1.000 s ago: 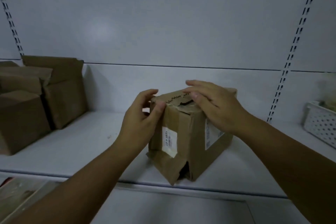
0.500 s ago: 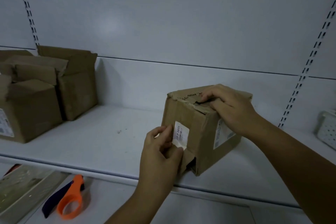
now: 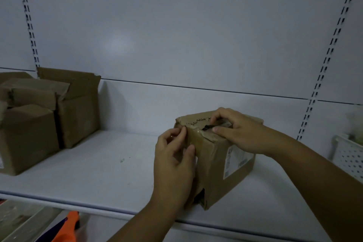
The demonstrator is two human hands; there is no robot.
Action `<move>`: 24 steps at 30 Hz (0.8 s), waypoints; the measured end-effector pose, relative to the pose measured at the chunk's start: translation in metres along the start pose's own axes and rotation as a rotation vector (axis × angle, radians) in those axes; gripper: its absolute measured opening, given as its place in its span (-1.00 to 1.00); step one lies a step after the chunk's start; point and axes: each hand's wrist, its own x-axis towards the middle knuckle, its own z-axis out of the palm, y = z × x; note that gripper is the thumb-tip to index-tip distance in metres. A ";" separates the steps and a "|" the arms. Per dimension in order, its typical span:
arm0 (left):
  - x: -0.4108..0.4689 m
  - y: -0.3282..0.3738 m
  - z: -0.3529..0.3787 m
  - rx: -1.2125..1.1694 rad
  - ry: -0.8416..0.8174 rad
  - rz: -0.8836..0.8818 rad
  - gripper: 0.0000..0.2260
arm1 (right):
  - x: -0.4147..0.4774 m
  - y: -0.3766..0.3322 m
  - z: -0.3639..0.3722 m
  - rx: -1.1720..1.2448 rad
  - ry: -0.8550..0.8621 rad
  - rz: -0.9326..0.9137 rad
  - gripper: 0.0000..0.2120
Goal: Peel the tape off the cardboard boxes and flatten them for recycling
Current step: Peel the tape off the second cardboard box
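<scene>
So, right hand [image 3: 239, 133] grips the box [image 3: 225, 163] top to steady it while left hand [image 3: 172, 155] pinches the tape [image 3: 196, 139] edge, probably to peel.

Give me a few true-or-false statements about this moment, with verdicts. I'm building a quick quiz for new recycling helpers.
1. The small box stands on the white shelf. True.
2. The left hand and the right hand both touch the small box. True.
3. The small box has already been flattened. False: it still stands in its box shape, though its top is torn.
4. The other cardboard boxes sit to the right of the small box. False: they are on the left, and a white basket is on the right.
5. A white label shows on the small box's right side. True.
</scene>
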 end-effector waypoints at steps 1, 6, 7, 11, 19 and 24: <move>-0.001 0.002 0.001 -0.010 0.013 -0.007 -0.64 | 0.000 0.000 -0.001 -0.006 -0.007 0.002 -0.94; 0.003 0.009 0.004 -0.094 0.057 -0.041 -0.72 | 0.000 0.000 -0.002 0.019 -0.046 -0.010 -0.92; 0.004 0.010 0.003 -0.098 0.070 -0.041 -0.75 | 0.000 0.001 -0.001 0.015 -0.042 -0.018 -0.92; 0.018 0.016 -0.002 -0.096 0.091 -0.060 -0.84 | 0.002 0.002 0.000 0.021 -0.042 -0.016 -0.89; 0.026 0.014 -0.012 0.010 -0.017 -0.138 -0.92 | 0.008 0.001 0.000 0.029 -0.085 -0.001 -0.90; 0.039 0.031 -0.022 0.112 -0.092 0.054 -0.89 | 0.006 0.004 0.002 -0.011 -0.050 0.003 -0.79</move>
